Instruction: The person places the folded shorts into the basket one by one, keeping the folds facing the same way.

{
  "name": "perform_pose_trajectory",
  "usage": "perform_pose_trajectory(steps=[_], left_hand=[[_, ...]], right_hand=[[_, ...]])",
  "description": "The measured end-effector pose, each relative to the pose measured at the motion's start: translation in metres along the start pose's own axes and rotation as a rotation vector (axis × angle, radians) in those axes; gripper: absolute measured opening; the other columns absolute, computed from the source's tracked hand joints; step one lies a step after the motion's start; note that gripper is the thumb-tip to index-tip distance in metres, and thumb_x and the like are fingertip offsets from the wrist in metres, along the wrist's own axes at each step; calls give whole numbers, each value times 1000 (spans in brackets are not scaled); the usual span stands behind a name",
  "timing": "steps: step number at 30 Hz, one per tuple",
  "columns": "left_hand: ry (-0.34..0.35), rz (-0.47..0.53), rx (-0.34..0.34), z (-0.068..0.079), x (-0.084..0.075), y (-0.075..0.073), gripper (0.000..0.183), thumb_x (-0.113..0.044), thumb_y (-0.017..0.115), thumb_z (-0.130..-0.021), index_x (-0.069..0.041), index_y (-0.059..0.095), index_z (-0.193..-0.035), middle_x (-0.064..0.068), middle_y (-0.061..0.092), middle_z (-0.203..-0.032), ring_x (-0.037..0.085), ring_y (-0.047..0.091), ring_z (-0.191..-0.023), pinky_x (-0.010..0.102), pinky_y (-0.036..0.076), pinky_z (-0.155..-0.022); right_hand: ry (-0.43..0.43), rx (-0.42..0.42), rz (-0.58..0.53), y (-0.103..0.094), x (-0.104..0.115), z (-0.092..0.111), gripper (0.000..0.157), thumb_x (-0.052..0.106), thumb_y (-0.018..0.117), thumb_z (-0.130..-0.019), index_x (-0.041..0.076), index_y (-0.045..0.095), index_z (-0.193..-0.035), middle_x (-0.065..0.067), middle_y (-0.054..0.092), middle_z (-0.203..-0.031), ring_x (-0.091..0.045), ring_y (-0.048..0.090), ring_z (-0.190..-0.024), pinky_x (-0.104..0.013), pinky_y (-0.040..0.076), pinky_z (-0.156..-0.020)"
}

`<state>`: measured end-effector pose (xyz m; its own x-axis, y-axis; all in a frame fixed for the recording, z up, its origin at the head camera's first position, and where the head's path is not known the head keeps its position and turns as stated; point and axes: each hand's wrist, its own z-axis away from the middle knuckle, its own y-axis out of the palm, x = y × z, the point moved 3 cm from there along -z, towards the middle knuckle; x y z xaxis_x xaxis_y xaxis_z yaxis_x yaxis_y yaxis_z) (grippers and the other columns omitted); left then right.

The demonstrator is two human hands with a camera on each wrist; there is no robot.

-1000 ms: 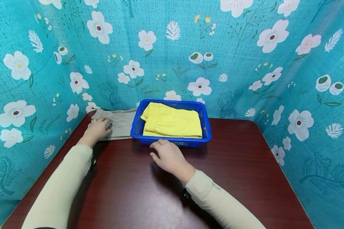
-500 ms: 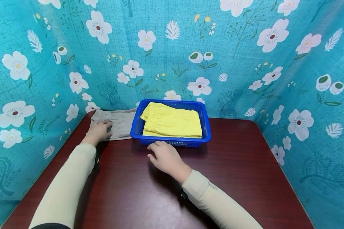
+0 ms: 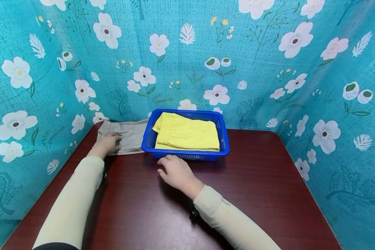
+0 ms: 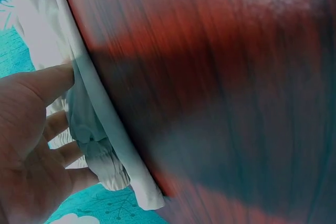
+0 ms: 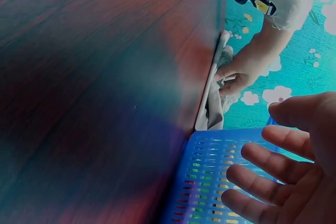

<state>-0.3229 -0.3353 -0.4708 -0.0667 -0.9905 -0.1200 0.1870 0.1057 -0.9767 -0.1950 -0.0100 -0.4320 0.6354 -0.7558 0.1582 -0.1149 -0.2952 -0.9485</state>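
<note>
My left hand rests on folded grey elastic-waist pants at the table's back left. In the left wrist view, its thumb and spread fingertips touch the pants from the side, and the cloth bulges a little between them. My right hand hovers in front of the blue plastic basket, fingers apart and loosely bent, holding nothing. The right wrist view shows that hand beside the perforated basket wall. Inside the basket lies a folded yellow garment with an elastic waistband.
The dark red wooden table reaches back to a turquoise floral curtain at the back and both sides. The right end of the grey pants meets the basket's left side.
My left hand has moved slightly toward me and right across the grey pants, then held nearly still. My right hand has drifted a little left and toward me. The basket stays in place.
</note>
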Motion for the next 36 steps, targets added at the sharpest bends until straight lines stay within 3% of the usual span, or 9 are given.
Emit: perform_pose_trajectory(steps=[7,17,25,30,36], left_hand=[[6,-2,10,8,1,-2,52,-25,61,-93,-6,48,-140,31,41,-141,57,30,-129,69,30,-101],[-38,31,44,22,5,-3,52,-24,64,-91,-6,49,-138,31,43,-139,53,36,-126,69,35,-96],[-50,53,45,25,7,-4,52,-23,66,-90,-7,51,-137,30,42,-139,50,36,-125,68,34,-98],[-49,29,54,27,11,0,52,-25,68,-88,-8,53,-136,30,41,-140,53,34,-127,69,33,-98],[-21,-3,46,35,11,3,51,-24,71,-86,-9,55,-133,30,47,-135,51,41,-121,67,38,-94]], right_hand=[[17,21,-10,9,6,-9,28,35,63,-91,20,67,-114,5,66,-111,-15,61,-102,-32,52,-87],[26,63,-18,21,14,-20,29,37,61,-92,21,66,-115,4,65,-113,-16,60,-103,-32,52,-87],[38,46,-26,27,13,-24,28,34,64,-90,20,67,-114,3,65,-113,-17,61,-103,-32,52,-87],[35,55,-21,31,16,-24,28,35,63,-91,20,67,-114,3,65,-112,-17,61,-102,-32,52,-87],[31,62,-13,36,17,-28,28,35,62,-91,21,66,-115,4,64,-116,-17,60,-103,-32,52,-87]])
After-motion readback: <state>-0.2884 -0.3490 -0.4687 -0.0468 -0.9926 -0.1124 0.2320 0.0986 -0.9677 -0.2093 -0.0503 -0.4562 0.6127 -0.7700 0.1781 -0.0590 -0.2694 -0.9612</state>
